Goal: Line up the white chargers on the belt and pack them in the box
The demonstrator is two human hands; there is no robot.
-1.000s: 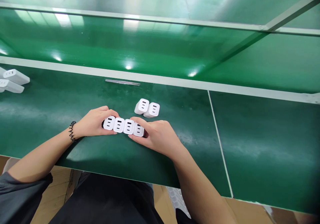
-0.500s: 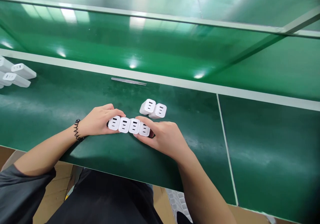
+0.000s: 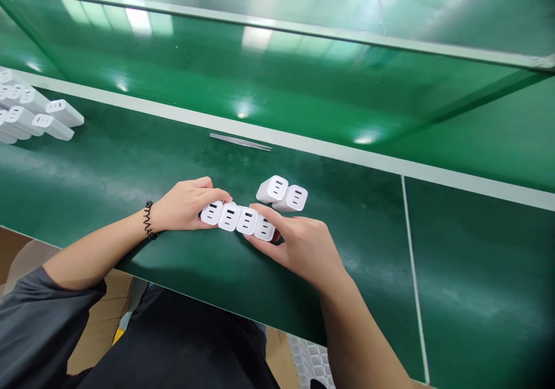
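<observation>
Several white USB chargers (image 3: pixel 230 218) are lined up side by side, their port faces turned up toward me. My left hand (image 3: pixel 186 205) closes around the left end of this row, thumb and fingers on opposite sides. At the other end, my right hand (image 3: pixel 309 245) grips in the same way, its thumb partly covering the last charger's face. Just beyond the right hand stand two more chargers, a left one (image 3: pixel 277 188) and a right one (image 3: pixel 296 198), touching each other and apart from the held row.
Metal tweezers (image 3: pixel 240 141) lie near the back of the green table (image 3: pixel 347 175). A cluster of white chargers (image 3: pixel 47 124) stands at the far left. A pale strip (image 3: pixel 303 140) runs along the table's back, below a green panel. A pale seam (image 3: pixel 414 273) crosses the right side.
My view has turned a little to the left, so the scene sits further right and more of the left cluster shows. Both hands keep their hold on the row of chargers.
</observation>
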